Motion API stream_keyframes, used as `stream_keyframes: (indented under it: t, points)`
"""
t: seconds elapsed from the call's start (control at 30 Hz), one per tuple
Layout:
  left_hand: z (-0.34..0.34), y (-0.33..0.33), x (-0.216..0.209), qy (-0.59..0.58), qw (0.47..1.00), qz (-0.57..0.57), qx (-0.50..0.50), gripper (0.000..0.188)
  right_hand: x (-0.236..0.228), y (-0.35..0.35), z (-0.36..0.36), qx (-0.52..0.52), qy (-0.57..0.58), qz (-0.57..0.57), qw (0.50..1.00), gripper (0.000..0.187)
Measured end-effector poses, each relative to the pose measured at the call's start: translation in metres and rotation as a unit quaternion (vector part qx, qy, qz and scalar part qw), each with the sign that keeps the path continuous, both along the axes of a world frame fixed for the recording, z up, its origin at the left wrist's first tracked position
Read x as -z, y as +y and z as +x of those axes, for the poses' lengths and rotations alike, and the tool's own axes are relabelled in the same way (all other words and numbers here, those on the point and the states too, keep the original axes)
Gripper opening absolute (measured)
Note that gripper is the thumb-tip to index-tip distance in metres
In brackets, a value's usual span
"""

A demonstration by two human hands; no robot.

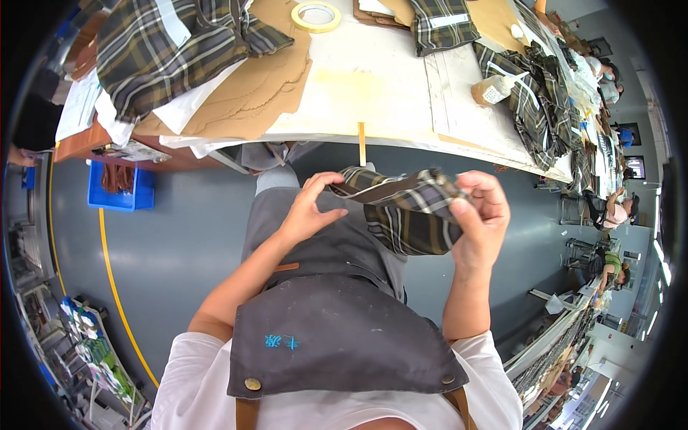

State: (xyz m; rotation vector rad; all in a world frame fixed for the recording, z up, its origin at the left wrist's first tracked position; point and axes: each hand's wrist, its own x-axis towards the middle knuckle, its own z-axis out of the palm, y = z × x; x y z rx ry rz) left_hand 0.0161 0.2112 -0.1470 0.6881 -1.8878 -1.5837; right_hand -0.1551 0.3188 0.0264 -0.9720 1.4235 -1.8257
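A plaid fabric piece [412, 208] in dark green, black and white is held up in front of my apron, folded so that a lower layer hangs under the upper one. My right hand [484, 218] pinches its right end between thumb and fingers. At the left end, the fingertips of my left hand [312, 208] touch the upper edge, while its thumb stands well apart from them. Whether those fingertips bear any of the cloth's weight is hard to see. The cloth is off the table, between me and the table's near edge.
Across the white worktable [365, 86] lie brown paper sheets [269, 97], a plaid stack [172, 57], a tape roll [316, 16] and more plaid cloth [537, 107]. A small plastic container [492, 91] stands at right. A blue crate [120, 186] sits on the floor. Other people work far right.
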Motion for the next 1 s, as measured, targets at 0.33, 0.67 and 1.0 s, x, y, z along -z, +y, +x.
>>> stream_keyframes:
  t: [0.33,0.67,1.0]
  points:
    - [-0.008,-0.03,-0.003,0.006,0.986,-0.164,-0.03,0.02,0.0,0.021,-0.055,0.101,-0.073,-0.053,0.991,0.024]
    - [0.014,-0.033,-0.119,-0.087,0.959,-0.261,0.072,0.018,0.054,0.009,-0.038,0.143,0.513,0.126,0.837,0.035]
    - [0.02,-0.034,-0.135,-0.247,0.936,-0.17,0.182,0.044,0.096,-0.016,0.026,-0.044,0.332,0.065,0.94,0.02]
